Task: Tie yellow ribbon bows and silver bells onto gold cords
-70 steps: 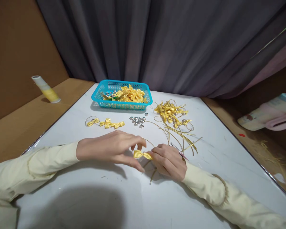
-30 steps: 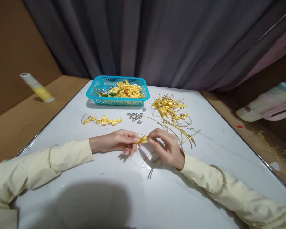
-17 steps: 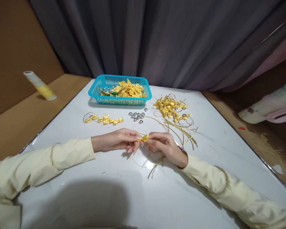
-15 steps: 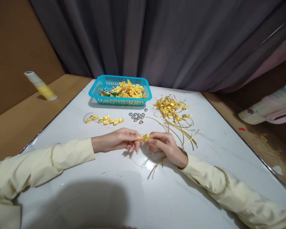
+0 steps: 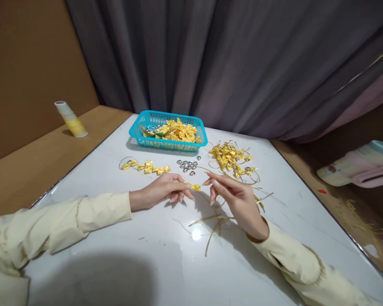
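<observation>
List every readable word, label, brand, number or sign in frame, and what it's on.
No legible text anywhere in view.
Pink-handled cup: faint markings on its side, too blurred to read or even confirm as lettering.
Blue basket, thread spool, yellow bow in the left hand: no text visible.

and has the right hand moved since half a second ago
Yes, the right hand has shifted rightward, away from the yellow bow, judged against the silver beads.
</observation>
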A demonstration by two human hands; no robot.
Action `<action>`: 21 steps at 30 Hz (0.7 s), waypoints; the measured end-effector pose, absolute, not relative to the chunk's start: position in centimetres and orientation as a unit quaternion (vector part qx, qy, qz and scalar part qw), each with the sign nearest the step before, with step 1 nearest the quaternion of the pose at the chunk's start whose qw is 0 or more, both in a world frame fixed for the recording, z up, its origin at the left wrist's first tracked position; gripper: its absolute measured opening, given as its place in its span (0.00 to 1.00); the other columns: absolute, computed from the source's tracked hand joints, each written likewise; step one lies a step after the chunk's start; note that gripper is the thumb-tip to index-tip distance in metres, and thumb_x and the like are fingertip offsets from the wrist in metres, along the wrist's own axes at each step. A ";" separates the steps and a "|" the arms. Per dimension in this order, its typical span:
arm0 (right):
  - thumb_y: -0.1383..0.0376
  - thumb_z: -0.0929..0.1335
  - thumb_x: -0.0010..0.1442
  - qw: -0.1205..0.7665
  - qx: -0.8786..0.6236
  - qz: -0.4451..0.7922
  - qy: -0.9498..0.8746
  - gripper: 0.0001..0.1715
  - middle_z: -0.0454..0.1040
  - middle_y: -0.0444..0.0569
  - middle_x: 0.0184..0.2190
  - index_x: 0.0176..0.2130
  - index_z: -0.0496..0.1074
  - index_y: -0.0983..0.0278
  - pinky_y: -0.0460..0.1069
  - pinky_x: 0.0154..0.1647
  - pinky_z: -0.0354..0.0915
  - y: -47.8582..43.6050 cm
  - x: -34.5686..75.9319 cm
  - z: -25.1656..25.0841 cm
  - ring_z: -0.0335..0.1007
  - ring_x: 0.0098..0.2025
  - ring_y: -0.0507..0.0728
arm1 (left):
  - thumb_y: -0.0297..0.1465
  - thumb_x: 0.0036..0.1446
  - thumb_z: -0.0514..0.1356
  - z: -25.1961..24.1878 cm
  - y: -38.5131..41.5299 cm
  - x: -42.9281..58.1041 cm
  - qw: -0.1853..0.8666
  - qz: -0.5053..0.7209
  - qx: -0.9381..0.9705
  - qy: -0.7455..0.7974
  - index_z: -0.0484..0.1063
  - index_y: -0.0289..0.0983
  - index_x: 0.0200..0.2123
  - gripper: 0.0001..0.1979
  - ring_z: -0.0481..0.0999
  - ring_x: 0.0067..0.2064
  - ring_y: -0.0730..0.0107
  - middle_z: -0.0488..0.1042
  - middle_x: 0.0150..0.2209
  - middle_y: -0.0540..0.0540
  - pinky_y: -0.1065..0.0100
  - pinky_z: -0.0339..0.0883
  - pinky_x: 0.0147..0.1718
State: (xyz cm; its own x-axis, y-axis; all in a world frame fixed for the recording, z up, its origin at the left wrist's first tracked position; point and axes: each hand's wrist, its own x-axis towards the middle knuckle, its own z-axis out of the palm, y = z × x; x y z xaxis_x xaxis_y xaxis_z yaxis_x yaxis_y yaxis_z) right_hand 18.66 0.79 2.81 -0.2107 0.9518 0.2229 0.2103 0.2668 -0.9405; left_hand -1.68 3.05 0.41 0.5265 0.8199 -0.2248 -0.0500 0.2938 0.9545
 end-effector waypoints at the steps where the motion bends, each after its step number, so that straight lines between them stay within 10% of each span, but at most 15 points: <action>1: 0.58 0.67 0.58 0.425 -0.457 0.412 -0.664 0.16 0.73 0.46 0.25 0.42 0.75 0.66 0.49 0.29 0.67 0.7 18.5 2.9 0.67 0.22 0.50 | 0.33 0.54 0.61 0.4 3.0 -1.7 0.712 0.303 0.512 0.372 0.67 0.30 0.27 0.11 0.63 0.19 0.82 0.76 0.27 0.42 0.78 0.52 0.15; 9: 0.52 0.68 0.53 0.277 -0.510 0.515 -0.631 0.22 0.68 0.44 0.16 0.24 0.73 0.68 0.44 0.21 0.62 1.3 18.0 2.1 0.62 0.18 0.48 | 0.33 0.54 0.60 0.0 2.9 -1.8 0.723 0.315 0.513 0.338 0.66 0.31 0.32 0.10 0.67 0.22 0.80 0.76 0.32 0.40 0.77 0.58 0.17; 21: 0.53 0.69 0.51 0.318 -0.487 0.572 -0.578 0.19 0.68 0.43 0.17 0.25 0.72 0.68 0.44 0.21 0.62 0.7 17.6 2.3 0.62 0.18 0.47 | 0.39 0.58 0.56 0.3 2.8 -1.6 0.731 0.253 0.540 0.331 0.63 0.33 0.30 0.14 0.68 0.17 0.78 0.76 0.23 0.43 0.78 0.57 0.14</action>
State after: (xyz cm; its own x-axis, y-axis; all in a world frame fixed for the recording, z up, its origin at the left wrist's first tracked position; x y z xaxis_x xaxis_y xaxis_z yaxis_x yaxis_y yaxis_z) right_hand 17.63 0.67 2.30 -0.3228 0.9273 -0.1898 0.1982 -0.1298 -0.9715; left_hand -1.57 2.83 0.30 0.6536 0.7270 -0.2103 -0.0123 0.2880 0.9575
